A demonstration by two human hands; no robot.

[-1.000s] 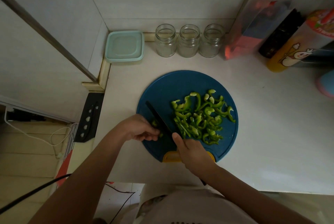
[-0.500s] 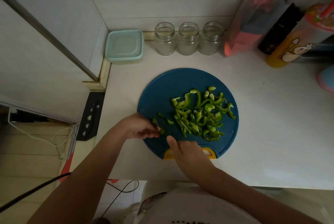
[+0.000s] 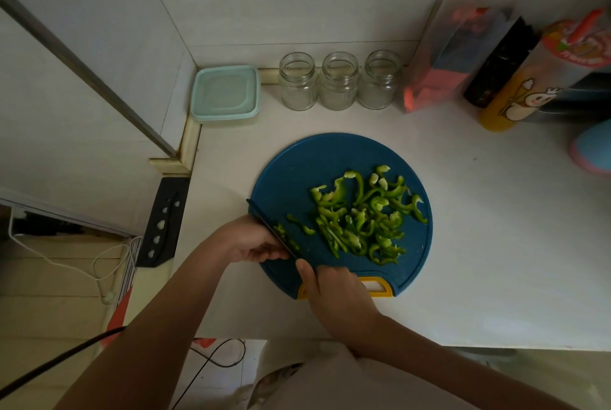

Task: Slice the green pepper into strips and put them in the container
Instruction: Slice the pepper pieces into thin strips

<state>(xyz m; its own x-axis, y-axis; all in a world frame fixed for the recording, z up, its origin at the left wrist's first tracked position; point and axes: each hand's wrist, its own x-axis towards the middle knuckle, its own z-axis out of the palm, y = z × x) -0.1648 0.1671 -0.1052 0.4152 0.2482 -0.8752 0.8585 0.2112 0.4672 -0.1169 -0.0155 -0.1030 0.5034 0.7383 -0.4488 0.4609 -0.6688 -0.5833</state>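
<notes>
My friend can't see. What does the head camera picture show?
A right hand holds a black knife against a small pepper piece that the left hand steadies on a round blue cutting board, beside a pile of green strips.

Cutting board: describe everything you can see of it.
The cutting board is round, dark blue, plastic-looking, with a yellow handle slot at its near edge. It lies flat on the white counter. Green pepper strips pile on its right half. Over its near-left rim, the left hand holds a pepper piece and the right hand grips the knife.
</notes>
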